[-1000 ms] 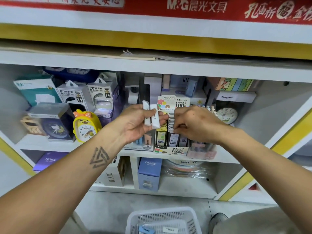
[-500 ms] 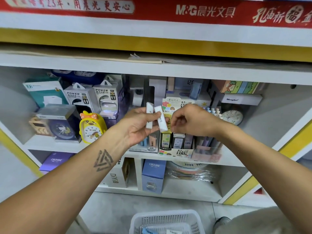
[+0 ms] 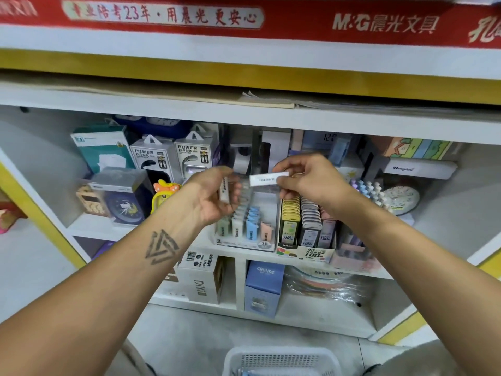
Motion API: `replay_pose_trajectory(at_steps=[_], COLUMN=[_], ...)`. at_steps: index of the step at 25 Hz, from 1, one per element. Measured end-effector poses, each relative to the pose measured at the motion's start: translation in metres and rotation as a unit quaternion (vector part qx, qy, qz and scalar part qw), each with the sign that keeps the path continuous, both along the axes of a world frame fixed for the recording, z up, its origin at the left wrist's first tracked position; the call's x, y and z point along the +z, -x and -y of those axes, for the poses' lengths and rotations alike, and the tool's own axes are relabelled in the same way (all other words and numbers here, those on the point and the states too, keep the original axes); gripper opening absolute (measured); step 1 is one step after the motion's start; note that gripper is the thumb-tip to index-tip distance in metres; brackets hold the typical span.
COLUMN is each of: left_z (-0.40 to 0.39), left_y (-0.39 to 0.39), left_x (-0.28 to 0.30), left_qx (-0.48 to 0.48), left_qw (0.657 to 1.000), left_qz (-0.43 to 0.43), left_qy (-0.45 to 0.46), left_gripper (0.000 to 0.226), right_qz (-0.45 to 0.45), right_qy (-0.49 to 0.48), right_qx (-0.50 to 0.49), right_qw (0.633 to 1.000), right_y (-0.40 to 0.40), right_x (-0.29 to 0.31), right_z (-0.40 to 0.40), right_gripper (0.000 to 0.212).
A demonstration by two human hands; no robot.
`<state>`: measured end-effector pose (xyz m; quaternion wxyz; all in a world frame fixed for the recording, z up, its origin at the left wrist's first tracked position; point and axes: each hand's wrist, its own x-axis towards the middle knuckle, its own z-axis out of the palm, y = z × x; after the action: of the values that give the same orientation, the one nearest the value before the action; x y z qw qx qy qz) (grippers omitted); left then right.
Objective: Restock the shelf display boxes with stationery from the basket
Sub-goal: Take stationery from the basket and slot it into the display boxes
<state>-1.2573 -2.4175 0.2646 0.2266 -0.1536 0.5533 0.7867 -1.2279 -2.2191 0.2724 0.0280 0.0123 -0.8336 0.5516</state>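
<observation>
My right hand [image 3: 309,177] pinches a slim white lead case [image 3: 267,179], held level above the shelf's display boxes. My left hand [image 3: 211,196] grips a second white lead case [image 3: 224,189] upright, just left of the first. Below them stand a clear display box [image 3: 245,241] of pastel cases marked 2B and a printed display box [image 3: 306,252] of yellow and grey lead cases. The white basket [image 3: 282,360] sits on the floor at the bottom edge.
Power bank packs [image 3: 173,158], a yellow duck clock [image 3: 162,198] and boxed clocks fill the shelf's left side. Pastel pens [image 3: 366,188] and a round clock [image 3: 401,199] stand at the right. A blue CRUHRE box [image 3: 264,286] and a DIY box [image 3: 202,280] occupy the lower shelf.
My right hand took one of the two white cases from my left hand and drew it rightward, turning it level. The view has shifted closer to the shelf.
</observation>
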Motion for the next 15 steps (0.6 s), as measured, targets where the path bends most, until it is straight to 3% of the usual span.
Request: replay_pose_trajectory(at_steps=[4,7,11,15], left_z=[0.014,0.019,0.028,0.038], left_y=[0.003,0.002,0.003,0.007], left_x=[0.003,0.002,-0.002,-0.007], left_qx=[0.026,0.031,0.052,0.043], left_qw=[1.0,0.999,0.997,0.996], left_qz=[0.006,-0.005,-0.018,-0.026], left_qy=[0.014,0.024,0.045,0.076], left_gripper=[0.035,0.027,0.018,0.024], right_qz=[0.016,0.019,-0.033,-0.045], right_qy=[0.063,0.08,-0.076,-0.139], right_qx=[0.029,0.044,0.038,0.049], right_qw=[0.997,0.996,0.996,0.988], right_y=[0.015,0.024,0.035,0.04], right_x=[-0.007,-0.011,-0.01,-0.006], right_z=[0.009,0.015,0.025,0.03], right_gripper=[0.015,0.009,0.019,0.022])
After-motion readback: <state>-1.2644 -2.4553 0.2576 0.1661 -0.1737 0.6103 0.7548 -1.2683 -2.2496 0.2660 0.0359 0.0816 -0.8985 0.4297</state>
